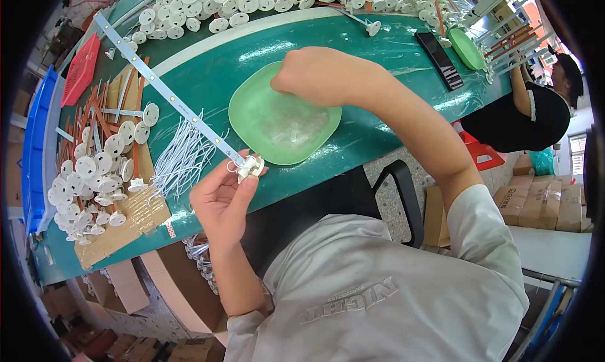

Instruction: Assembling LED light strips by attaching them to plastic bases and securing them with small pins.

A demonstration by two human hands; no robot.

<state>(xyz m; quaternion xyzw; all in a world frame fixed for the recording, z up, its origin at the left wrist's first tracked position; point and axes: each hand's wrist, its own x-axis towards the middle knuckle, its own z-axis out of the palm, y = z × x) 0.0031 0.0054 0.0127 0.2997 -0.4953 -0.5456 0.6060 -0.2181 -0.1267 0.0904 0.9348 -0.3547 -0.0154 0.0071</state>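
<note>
My left hand (222,204) pinches a white round plastic lamp base (253,167) between thumb and fingers. From this base a long pale LED strip (171,97), dotted with small yellowish chips, slants up to the far left. Over the far side of a light green dish (244,113) is my right hand (318,75), its fingers curled together. The back of the hand hides the fingertips and whatever they may hold. Small clear pieces (293,132) lie in the bottom of the dish. Beside the strip, a bundle of thin white wires (184,151) rests on the green table (208,97).
Many strips with white round bases (94,166) lie on cardboard (129,226) at the left, by a blue tray (39,141) and red basket (80,69). More bases (239,2) line the far side. A black phone-like slab (439,59) lies right; a person (535,103) sits beyond.
</note>
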